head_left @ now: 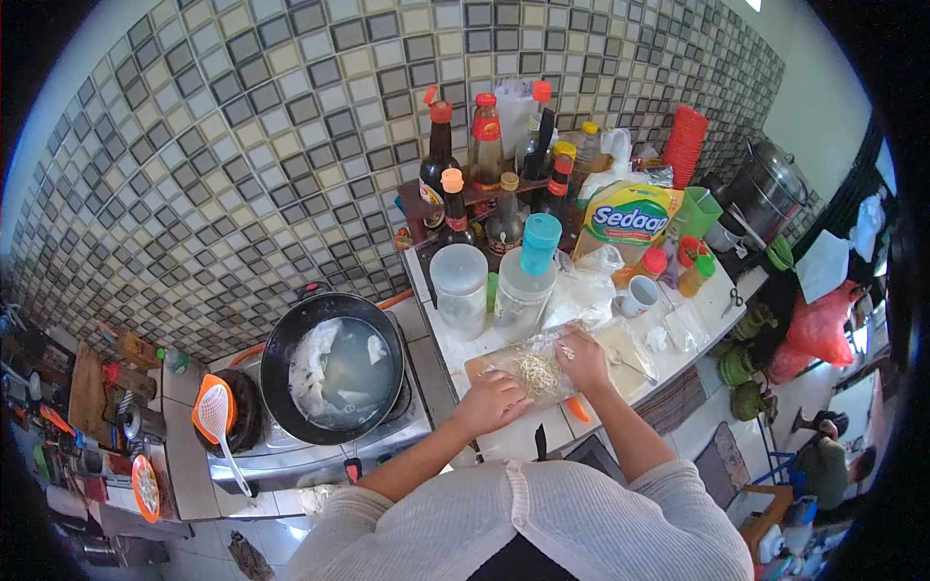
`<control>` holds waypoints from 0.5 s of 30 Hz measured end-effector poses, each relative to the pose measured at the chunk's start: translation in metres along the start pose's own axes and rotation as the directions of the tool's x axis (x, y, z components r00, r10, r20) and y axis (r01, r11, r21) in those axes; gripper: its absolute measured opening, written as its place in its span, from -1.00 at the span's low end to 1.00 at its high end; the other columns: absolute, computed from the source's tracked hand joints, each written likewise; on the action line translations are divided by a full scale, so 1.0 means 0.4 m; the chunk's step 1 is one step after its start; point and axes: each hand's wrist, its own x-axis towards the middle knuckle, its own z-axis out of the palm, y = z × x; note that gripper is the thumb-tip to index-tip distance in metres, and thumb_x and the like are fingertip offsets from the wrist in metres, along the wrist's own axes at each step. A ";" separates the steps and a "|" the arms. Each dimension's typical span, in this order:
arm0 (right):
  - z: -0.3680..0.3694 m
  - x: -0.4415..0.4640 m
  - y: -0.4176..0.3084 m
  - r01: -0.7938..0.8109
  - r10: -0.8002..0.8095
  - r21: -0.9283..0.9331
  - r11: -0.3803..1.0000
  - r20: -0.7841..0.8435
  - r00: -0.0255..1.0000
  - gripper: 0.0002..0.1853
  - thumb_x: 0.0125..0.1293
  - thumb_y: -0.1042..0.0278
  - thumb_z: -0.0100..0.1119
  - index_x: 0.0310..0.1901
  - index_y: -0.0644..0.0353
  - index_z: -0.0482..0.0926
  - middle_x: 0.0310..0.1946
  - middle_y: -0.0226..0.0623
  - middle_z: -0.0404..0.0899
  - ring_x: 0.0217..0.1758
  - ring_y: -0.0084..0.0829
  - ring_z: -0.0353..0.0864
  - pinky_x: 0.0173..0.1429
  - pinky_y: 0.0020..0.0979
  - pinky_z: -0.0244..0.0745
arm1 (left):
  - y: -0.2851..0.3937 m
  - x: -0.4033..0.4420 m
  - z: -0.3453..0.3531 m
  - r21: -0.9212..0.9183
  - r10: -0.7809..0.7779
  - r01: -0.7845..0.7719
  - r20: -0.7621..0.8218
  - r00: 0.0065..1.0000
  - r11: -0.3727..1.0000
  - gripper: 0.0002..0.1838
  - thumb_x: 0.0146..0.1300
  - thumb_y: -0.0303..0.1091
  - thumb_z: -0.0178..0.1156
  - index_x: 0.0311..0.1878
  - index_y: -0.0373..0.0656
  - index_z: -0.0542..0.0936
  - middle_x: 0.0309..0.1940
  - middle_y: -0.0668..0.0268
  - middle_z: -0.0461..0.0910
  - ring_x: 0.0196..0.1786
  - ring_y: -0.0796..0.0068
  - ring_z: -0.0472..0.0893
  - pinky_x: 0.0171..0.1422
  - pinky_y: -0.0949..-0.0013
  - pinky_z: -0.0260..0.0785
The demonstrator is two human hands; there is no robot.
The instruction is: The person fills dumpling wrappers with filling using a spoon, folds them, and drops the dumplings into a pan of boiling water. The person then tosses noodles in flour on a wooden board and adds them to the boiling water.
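Observation:
Pale thin strands, like bean sprouts or noodles (539, 371), lie on clear plastic over a wooden board (479, 367) on the white counter. My left hand (493, 400) rests on the near left side of the plastic, its fingers against it. At the right end, my right hand (582, 360) is closed on the edge of the plastic bag (552, 346). An orange piece, perhaps a carrot or a handle (577, 410), lies just in front of the board.
A black wok (332, 368) with cloudy liquid sits on the stove at left, beside a white slotted ladle (215, 414). Bottles, clear canisters (460, 290) and a yellow Sedaap pack (628, 221) stand behind the board. A person (831, 465) is at far right.

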 end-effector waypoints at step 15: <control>-0.004 0.000 -0.005 0.045 -0.045 -0.014 0.999 -0.011 0.999 -0.86 0.18 0.40 0.27 -0.25 0.25 0.63 -0.06 0.04 0.62 0.07 -0.01 0.60 0.15 -0.16 0.52 | -0.014 -0.006 0.023 0.067 -0.015 0.013 0.036 0.999 0.998 -0.77 0.29 -0.25 0.19 -0.39 -0.18 0.47 -0.37 0.19 0.53 -0.18 0.11 0.51 0.00 0.13 0.35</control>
